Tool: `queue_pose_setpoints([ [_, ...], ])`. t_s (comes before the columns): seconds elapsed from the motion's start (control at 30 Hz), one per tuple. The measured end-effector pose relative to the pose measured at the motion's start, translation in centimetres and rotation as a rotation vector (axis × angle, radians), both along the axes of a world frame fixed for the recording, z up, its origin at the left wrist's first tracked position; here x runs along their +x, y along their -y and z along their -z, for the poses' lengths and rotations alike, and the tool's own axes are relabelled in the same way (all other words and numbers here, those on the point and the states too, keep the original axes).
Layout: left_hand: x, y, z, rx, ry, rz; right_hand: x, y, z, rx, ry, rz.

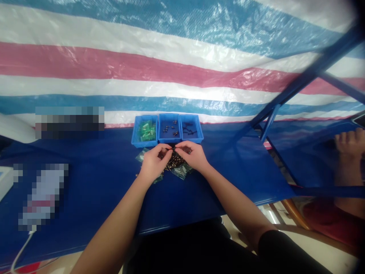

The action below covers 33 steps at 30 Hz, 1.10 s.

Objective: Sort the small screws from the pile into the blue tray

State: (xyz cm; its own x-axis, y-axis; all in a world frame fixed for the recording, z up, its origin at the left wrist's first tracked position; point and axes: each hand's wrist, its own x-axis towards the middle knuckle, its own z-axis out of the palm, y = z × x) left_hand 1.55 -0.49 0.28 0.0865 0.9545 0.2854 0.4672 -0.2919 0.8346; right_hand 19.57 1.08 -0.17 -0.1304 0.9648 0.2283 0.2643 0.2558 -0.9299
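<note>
My left hand (154,163) and my right hand (194,156) meet over a pile of small brass-coloured and dark metal pieces (173,163). The thumb and forefinger of each hand are pinched together, almost touching. Something small and dark seems to be between the fingertips, too small to name. Clear plastic packets (182,171) lie at the pile's near side, and another packet (141,155) lies beside my left hand. My fingers hide part of the pile.
Behind the pile, three blue bins stand in a row: the left bin (145,144) holds green-looking packets, the middle bin (169,139) small metal fittings, the right bin (193,139) dark screw-like pieces. A blue metal frame (281,99) rises at right; beyond it is another person's hand (351,142).
</note>
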Motion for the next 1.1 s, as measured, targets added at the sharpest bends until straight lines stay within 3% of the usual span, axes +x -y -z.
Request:
queue_pose_setpoints([
  [0.7, -0.11, 0.10, -0.23, -0.045, -0.010, -0.025, -0.04, 0.21, -0.25, 0.031, 0.044, 0.004],
  [1.1, -0.09, -0.16, -0.04, -0.081, 0.068, -0.068, -0.14, -0.20, 0.53, -0.090, -0.154, -0.037],
])
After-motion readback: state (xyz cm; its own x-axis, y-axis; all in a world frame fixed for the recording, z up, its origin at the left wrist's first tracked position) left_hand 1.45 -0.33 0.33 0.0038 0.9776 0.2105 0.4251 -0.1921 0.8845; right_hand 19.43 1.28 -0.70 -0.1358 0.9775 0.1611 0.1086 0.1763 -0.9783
